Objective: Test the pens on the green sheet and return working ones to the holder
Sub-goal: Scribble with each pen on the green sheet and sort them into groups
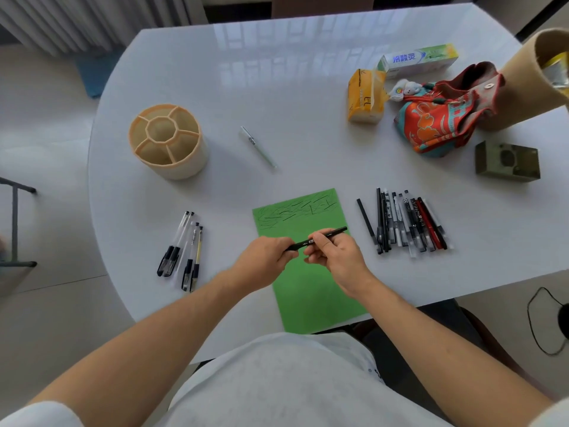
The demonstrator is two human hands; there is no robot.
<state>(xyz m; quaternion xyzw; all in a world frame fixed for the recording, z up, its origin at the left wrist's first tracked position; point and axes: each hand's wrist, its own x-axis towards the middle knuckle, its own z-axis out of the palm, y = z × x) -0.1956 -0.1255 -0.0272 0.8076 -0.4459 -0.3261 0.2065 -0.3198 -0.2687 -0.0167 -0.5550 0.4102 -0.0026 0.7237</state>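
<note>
Two hands meet over the middle of the bench (277,87), and I read the layout from the left. Farthest left stands the holder (167,141), a round beige tub with divided compartments, upright and with no pens in it that I can see. Nearer to me, a small group of clear-barrelled pens (183,251) lies on the bench, apart from the holder. A single pale pen (258,147) lies alone farther back, between the holder and the green sheet (311,288).

Over the sheet, my left hand (264,261) has its fingers closed round one end of a black pen (317,238), and my right hand (334,257) pinches the barrel near its middle; the pen is held level, just above the paper. Black scribbles cover the far end of the sheet, while the near part is bare. To the right lies a larger row of mixed pens (406,224), side by side, well clear of the sheet. Beyond them sit a tissue pack, a toothpaste box, a patterned pouch and a small dark box, none of them part of the job.

I judge the step in hand to be uncapping or recapping this black pen; I cannot tell which, since the left fist hides that end. If it is coming off, the next move calls for turning the tip down onto bare green; if going on, for carrying the pen to the holder or a pile.
</note>
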